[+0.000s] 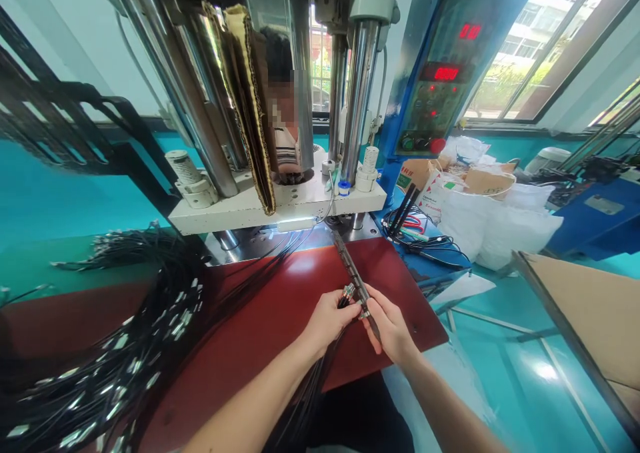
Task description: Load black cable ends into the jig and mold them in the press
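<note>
My left hand (pixel 327 320) is closed around a small bunch of black cables whose metal-tipped ends (pixel 347 294) stick up between its fingers. A long dark metal bar (pixel 351 270) with slots runs from the press toward me, and my right hand (pixel 390 323) grips its near end. Both hands meet at the bar, above the red-brown table (pixel 280 306). The left thumb touches a small connector at the bar's edge. Loose cable lengths hang below my left hand toward my lap.
A large pile of black cables (pixel 165 300) covers the table's left side. Ahead stands the press with its white plate (pixel 310 206), steel columns and a folded cardboard piece (pixel 250 106). The blue control panel (pixel 435 86) and white sacks (pixel 470 220) are at right. A person shows behind the press.
</note>
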`<action>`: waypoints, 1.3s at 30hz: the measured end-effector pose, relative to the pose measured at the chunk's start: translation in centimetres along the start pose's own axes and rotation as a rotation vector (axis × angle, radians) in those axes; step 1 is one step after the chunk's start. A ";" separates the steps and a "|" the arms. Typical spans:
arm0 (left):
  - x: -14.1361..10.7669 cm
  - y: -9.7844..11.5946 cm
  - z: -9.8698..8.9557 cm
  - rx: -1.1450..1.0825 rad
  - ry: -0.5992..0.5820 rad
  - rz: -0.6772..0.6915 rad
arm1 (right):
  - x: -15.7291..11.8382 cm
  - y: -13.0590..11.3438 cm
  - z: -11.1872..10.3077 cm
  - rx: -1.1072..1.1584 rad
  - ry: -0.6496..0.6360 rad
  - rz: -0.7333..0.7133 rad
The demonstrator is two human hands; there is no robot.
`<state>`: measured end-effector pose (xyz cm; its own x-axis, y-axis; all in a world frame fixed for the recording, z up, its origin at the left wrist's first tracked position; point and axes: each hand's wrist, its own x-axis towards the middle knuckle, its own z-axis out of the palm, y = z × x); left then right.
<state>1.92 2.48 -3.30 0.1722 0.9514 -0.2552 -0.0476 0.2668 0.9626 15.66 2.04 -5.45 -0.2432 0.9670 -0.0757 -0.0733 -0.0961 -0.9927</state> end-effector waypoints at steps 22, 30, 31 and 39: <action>0.4 -0.7 -1.0 -0.199 0.144 -0.077 | -0.1 0.7 0.0 0.029 0.085 0.006; 1.0 -0.3 -1.5 -0.187 -0.097 -0.176 | -0.1 0.8 -0.3 0.009 0.010 0.024; 1.1 -0.3 -1.5 -0.181 -0.099 -0.181 | -0.1 0.8 -0.3 0.010 0.002 0.021; 0.9 -0.1 -1.2 -0.162 -0.072 -0.172 | -0.1 0.6 -0.3 0.035 0.015 0.034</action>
<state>0.89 3.51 -3.70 0.2611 0.8780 -0.4012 -0.1677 0.4505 0.8769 15.91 1.93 -6.11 -0.2315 0.9665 -0.1110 -0.0987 -0.1369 -0.9857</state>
